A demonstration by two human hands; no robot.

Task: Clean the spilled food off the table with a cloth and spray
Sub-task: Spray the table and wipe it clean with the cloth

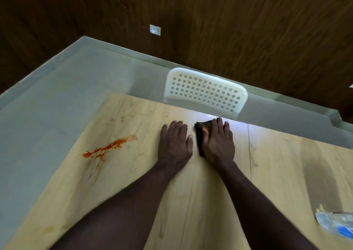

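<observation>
1. Surface: a light wood-grain laminate table [286,173], seen from above, over a grey floor [57,100].
2. Spill: a streaked orange-red food smear [109,146] lies on the left part of the table, close to its left edge. Fainter orange marks trail from it toward the near edge. It is well apart from both hands.
3. Wall: a small white wall socket [155,29] sits on the dark brown wood-panelled wall [248,30] beyond the floor.
4. Left hand [174,144]: lies palm down on the bare table near the far edge, right of the spill. Its fingers are straight and slightly spread, and it holds nothing.
5. Cloth: a dark, crumpled cleaning cloth [201,127] lies just right of the left hand, near the far edge, not touching the spill.
6. Right hand [217,144]: is pressed flat on top of the cloth, fingers straight and close together, with the thumb resting on the fabric. Most of the cloth is covered.
7. Chair: a white perforated plastic chair back [206,91] stands just beyond the far edge, behind the hands.
8. Right near corner: a blurred clear plastic item with a blue part [336,225] lies on the table; what it is cannot be told.
</observation>
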